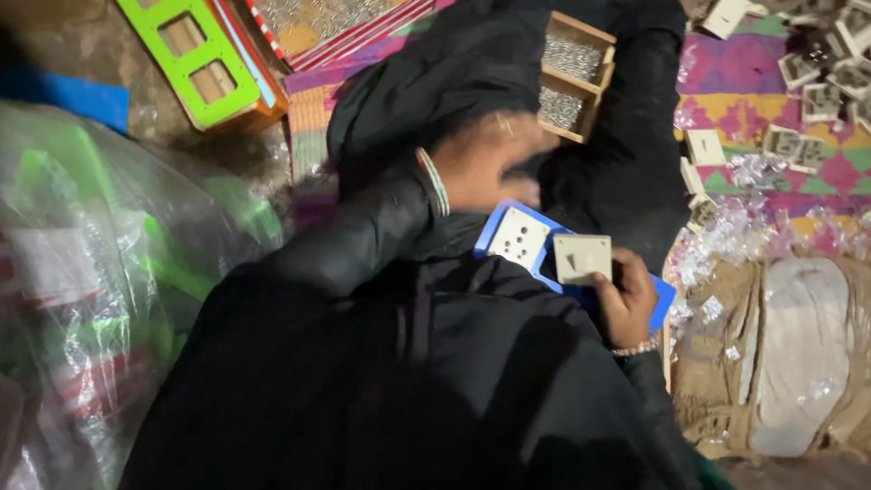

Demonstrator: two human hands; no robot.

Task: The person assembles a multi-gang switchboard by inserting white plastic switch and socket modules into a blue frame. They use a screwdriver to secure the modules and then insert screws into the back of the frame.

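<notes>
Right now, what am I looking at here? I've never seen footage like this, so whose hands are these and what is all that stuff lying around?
There is no machine: a person wears a camera on the head, looking down at their lap and hands. The right hand holds a blue frame carrying two cream switch modules. The left hand hovers just above the frame; whether it grips anything is blurred. Beyond lies a wooden box of small metal parts, loose cream modules on a colourful mat, a green frame, and plastic bags at the left.
</notes>
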